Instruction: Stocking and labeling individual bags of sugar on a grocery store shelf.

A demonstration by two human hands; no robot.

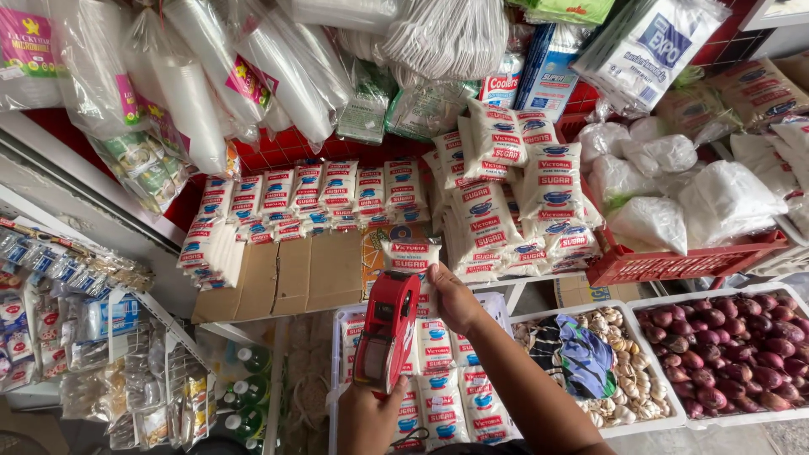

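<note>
My left hand (pixel 371 419) is cut off by the near edge, clamped on the grip of a red price-label gun (pixel 388 330) whose lower end it hides. Just right, my right hand (pixel 451 297) pinches a small white sugar packet (pixel 410 257) with red and blue print, held above the white crate (pixel 340 320) of like packets.
</note>
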